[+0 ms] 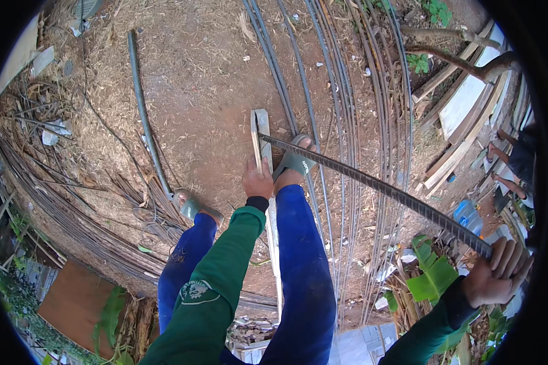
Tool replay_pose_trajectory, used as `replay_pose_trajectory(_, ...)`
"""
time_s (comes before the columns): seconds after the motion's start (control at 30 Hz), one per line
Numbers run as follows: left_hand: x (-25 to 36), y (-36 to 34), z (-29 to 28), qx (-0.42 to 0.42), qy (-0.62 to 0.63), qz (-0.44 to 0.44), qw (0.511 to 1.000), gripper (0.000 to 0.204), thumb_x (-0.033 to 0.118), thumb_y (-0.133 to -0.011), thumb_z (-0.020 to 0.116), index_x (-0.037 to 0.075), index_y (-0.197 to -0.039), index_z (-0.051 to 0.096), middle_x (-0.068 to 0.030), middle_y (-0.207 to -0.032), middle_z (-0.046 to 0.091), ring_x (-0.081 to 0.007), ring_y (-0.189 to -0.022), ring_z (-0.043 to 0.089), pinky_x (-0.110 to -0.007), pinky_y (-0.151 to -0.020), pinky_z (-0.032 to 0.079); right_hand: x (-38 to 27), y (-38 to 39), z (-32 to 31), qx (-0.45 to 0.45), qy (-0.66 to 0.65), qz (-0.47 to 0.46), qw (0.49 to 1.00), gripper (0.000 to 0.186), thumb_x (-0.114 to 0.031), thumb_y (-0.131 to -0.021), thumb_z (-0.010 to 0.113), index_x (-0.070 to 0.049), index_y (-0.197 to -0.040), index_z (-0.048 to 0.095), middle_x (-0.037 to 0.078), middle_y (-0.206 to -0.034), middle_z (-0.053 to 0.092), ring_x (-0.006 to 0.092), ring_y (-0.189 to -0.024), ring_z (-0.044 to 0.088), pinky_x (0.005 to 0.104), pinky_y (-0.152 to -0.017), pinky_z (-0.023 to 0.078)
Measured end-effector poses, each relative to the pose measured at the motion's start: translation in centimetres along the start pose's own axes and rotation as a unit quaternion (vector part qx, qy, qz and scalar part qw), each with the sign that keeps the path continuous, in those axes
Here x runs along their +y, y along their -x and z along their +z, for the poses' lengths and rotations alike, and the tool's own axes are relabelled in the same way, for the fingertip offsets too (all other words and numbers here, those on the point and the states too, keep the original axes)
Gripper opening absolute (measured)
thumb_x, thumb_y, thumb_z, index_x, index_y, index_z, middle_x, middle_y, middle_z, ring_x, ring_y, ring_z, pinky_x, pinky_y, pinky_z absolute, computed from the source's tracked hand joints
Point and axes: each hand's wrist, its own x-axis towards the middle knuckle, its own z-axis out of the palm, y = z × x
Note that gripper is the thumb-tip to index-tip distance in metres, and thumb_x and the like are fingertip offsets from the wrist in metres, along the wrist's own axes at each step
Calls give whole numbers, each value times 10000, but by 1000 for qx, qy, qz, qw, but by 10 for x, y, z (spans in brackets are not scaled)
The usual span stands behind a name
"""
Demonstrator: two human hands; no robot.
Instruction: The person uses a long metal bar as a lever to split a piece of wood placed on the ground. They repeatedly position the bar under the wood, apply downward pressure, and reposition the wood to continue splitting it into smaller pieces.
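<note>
A long ribbed steel bar (371, 182) slants from the middle of the head view toward the lower right. My right hand (499, 274) closes round its near end at the right. The bar's far end rests against a narrow pale wooden board (271, 243) that lies lengthwise between my feet. My left hand (257, 179) grips the board just below where the bar meets it, fingers wrapped over its edge. My right sandalled foot (295, 161) is beside the board, under the bar; my left foot (195, 207) stands farther left.
Several long steel rods (341, 91) run along the ground right of the board. A dark pipe (143, 103) lies at the left, near bundled rods (73, 207). Wooden planks (469, 109) and a branch (463, 58) are at the right. Another person's legs (508, 161) show at the right edge.
</note>
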Motion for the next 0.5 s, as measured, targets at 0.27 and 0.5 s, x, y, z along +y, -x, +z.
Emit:
replay_pose_trajectory(0.27, -26, -9, -4, -10, 16, 31, 999, 328, 265, -945, 579, -38, -1065, 620, -259, -939, 660, -450, -873, 640, -470, -771, 511, 54, -38, -149, 39, -60, 80, 994, 372, -189, -984, 381, -150, -623, 301, -16, -514, 243, 102, -434, 235, 241, -431, 265)
replay_pose_trajectory(0.5, -28, -16, -8, -57, 3, 8, 998, 364, 267, -915, 601, -62, -1071, 609, -288, -986, 644, -465, -929, 621, -483, -817, 498, 62, -28, -121, 227, -2, 77, 971, 416, -168, -1025, 371, -159, -615, 294, -22, -519, 225, 104, -431, 224, 259, -435, 234)
